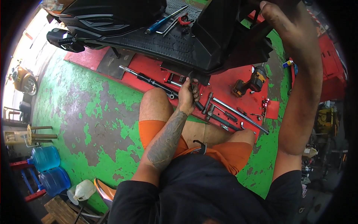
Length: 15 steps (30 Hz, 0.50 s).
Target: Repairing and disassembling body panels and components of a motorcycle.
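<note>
My left hand (pixel 187 96) is closed, fingers curled in around something dark, beside the lower edge of a black scooter (pixel 156 46). The palm and fingers hide most of what it holds. My right hand (pixel 281 24) is raised to the scooter's dark front part, thumb showing and the other fingers lost in shadow. A blue-handled screwdriver (pixel 164 21), an L-shaped hex key (pixel 169 27) and a small red part (pixel 184 19) lie on the footboard. Under my left hand, a long black-and-chrome shock-like rod (pixel 149 80) rests on the red platform (pixel 128 77).
On the platform to the right are a cordless impact driver (pixel 250 81), a long steel bar (pixel 240 115), a hammer-like tool (pixel 220 118) and several smaller tools. Blue water jugs (pixel 55 182), a stool (pixel 30 135) and a motorcycle (pixel 25 80) stand left on the green floor (pixel 93 112).
</note>
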Tool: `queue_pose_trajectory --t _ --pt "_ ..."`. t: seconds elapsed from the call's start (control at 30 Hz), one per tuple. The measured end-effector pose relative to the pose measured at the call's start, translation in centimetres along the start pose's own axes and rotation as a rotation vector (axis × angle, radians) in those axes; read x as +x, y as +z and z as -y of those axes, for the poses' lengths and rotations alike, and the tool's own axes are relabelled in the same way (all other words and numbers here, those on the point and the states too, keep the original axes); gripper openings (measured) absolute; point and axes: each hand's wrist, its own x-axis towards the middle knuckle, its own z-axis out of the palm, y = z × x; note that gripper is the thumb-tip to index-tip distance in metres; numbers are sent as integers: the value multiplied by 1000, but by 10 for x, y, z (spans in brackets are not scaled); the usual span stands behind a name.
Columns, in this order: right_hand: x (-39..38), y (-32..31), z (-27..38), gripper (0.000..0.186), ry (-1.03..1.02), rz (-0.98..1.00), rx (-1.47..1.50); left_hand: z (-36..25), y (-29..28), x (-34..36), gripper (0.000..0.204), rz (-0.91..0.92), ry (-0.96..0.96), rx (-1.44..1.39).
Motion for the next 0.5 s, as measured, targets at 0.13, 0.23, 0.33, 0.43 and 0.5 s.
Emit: queue_pose_trajectory --t 0.13,0.23,0.33,0.43,0.5 --pt "4 0 -10 65 -4 -13 145 -3 -4 -1 37 -50 11 25" --pt "4 -6 -9 59 -1 45 213 -2 -2 1 36 -54 -5 43" --pt "5 -6 -3 39 9 -30 32 -1 -7 1 39 -71 72 140" --pt "1 -7 -7 35 -63 -251 3 0 -6 -2 43 -43 151 225" --pt "-1 -10 -9 39 -40 -302 -87 6 -5 -1 43 25 190 298"
